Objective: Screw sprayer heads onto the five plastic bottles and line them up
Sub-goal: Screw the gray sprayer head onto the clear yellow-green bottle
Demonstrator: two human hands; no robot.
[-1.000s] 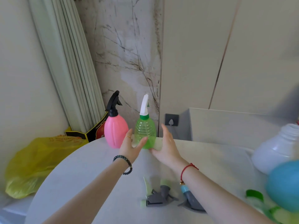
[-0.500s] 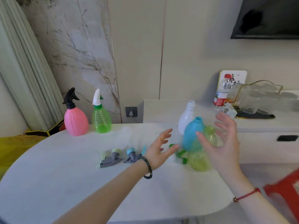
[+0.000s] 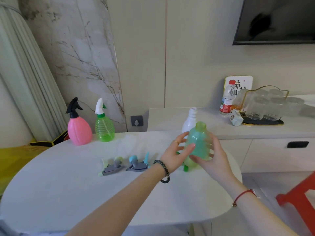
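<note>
I hold a teal-green bottle [image 3: 199,142] with no sprayer head above the right part of the white table [image 3: 68,184]. My right hand [image 3: 214,160] wraps it from below and from the right side, the fingers curled on its body. My left hand [image 3: 175,154] is on its left side with the fingers half spread; the thumb touches the bottle, for the other fingers I cannot tell. Behind the bottle stands a white bottle [image 3: 189,121], open at the top, and below my hands lies something light green [image 3: 189,164], mostly hidden. At the far left of the table the pink bottle [image 3: 79,130] with a black head and, just beside it, the green bottle [image 3: 104,128] with a white head stand upright. Two loose sprayer heads lie left of my left wrist: one grey and pale green [image 3: 112,166], one grey and blue [image 3: 137,163]
</note>
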